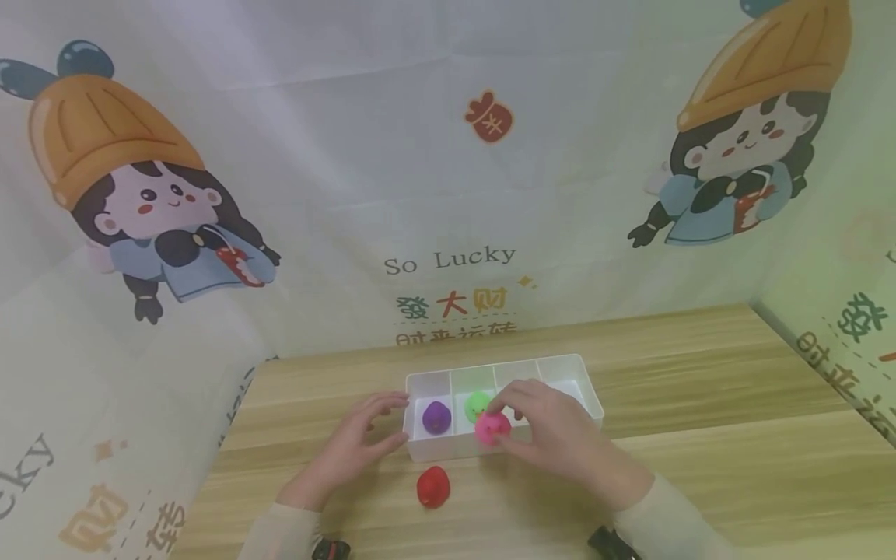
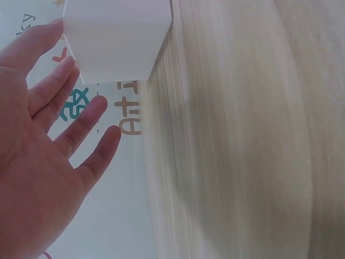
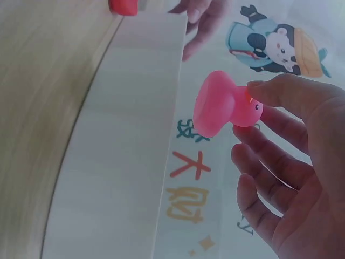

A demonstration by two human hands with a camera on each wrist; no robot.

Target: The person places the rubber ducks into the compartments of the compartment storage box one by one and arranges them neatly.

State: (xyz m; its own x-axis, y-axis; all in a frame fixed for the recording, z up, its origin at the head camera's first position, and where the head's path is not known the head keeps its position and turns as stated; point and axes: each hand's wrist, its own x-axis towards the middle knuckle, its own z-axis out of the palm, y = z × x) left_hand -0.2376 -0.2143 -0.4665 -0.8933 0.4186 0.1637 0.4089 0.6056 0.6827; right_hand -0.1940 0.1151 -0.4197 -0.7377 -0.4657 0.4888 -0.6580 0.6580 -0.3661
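Note:
My right hand (image 1: 556, 424) pinches a pink rubber duck (image 3: 223, 105) by its head, between thumb and fingers. In the head view the pink duck overlaps the front wall of a white divided box (image 1: 448, 447). My left hand (image 1: 357, 432) has its fingers spread at the box's left end, fingertips right at the wall, holding nothing. Inside the box a purple duck (image 1: 437, 418) lies in the leftmost compartment and a green duck (image 1: 477, 404) in the one beside it. A red duck (image 1: 433, 488) rests on the table in front of the box, between my hands.
The box stands on a wood-grain table (image 1: 336, 517), its compartments in a row from left to right. Behind the table hangs a pale printed cloth (image 1: 364, 155) with cartoon figures and lettering, which also covers both sides.

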